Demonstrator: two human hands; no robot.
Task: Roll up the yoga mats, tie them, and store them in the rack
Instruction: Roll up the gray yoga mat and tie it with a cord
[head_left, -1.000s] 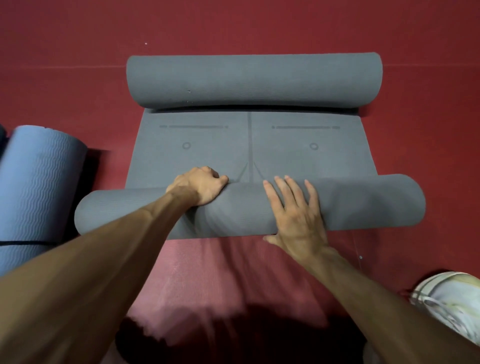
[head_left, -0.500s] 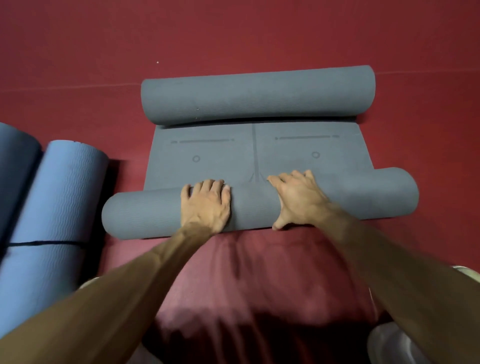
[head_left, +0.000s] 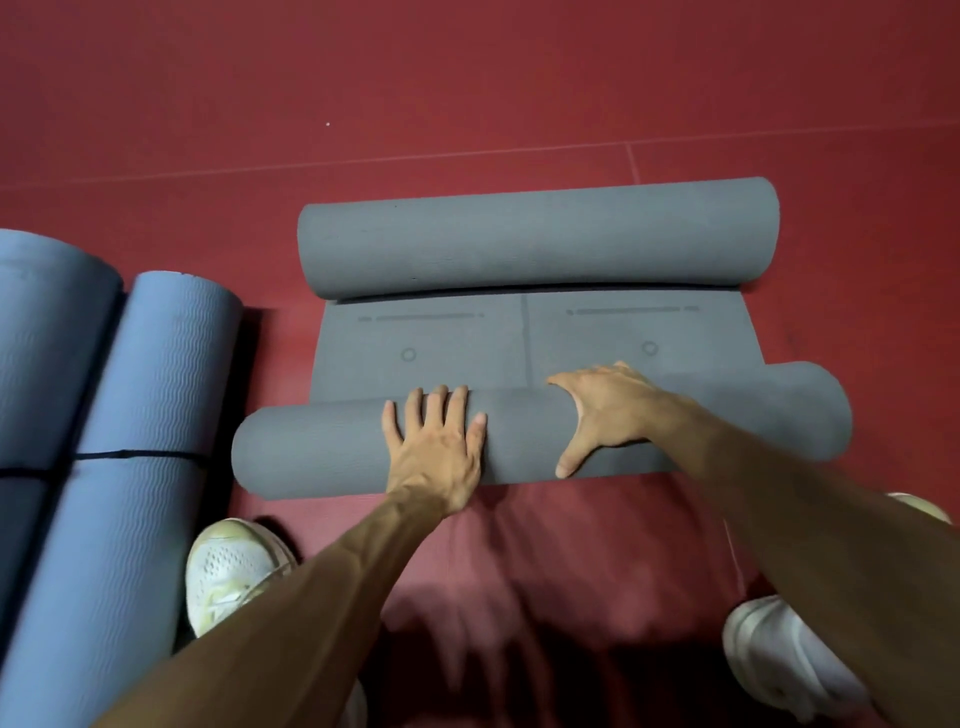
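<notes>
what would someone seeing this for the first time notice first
The eye goes to the grey yoga mat in the middle of the red floor. The left hand lies flat on its near roll, and the right hand curls over it. A far roll lies beyond a flat printed strip. At the left lie two blue rolled mats, each with a black tie.

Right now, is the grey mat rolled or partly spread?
Partly spread: a flat stretch of the grey mat lies between its far roll and the near roll under the left hand and right hand.
</notes>
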